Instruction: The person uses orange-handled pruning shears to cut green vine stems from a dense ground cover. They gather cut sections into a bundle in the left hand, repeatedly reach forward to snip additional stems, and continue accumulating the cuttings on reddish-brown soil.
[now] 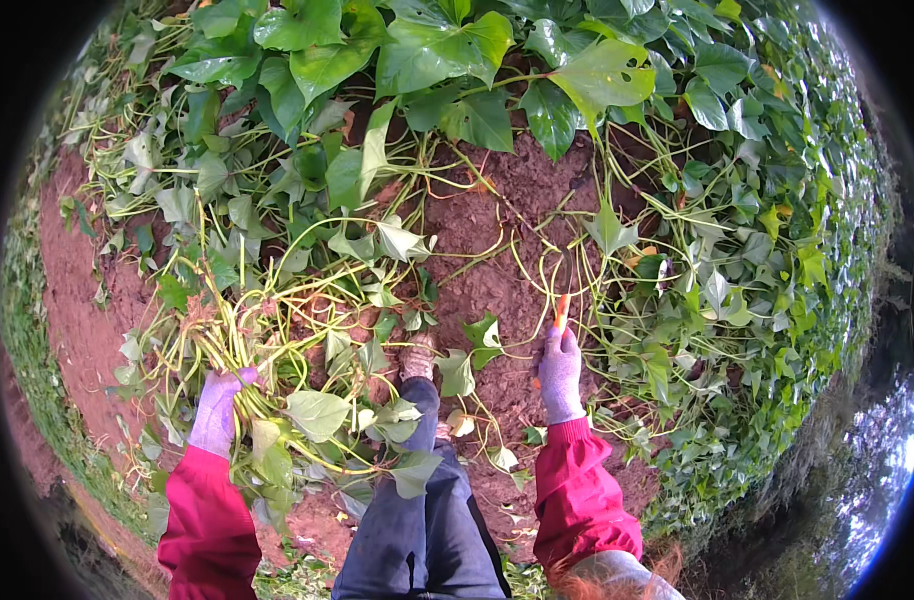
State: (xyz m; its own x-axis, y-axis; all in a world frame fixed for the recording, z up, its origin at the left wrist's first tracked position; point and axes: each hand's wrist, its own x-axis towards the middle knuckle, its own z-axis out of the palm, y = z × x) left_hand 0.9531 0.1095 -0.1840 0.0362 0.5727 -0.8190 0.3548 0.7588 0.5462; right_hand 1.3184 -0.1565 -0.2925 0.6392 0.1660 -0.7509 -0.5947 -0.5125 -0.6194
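My left hand (223, 401), in a pale purple knit glove, is closed around a thick bunch of cut sweet potato vines (236, 341). Stems fan out above the fist, and leaves hang below and to its right. My right hand (560, 373), gloved alike, grips the orange handle (562, 311) of a sickle. Its thin, dark curved blade (568, 268) points away from me among looping vine stems. Whether the edge touches a stem I cannot tell. Just beyond the blade, a long vine (509, 202) runs across the reddish soil.
Dense standing sweet potato foliage (457, 45) fills the far side and the right (772, 300). Bare reddish soil (472, 300) lies between my hands. My shoe (417, 358) stands amid trailing vines. Another bare soil strip (82, 255) runs along the left.
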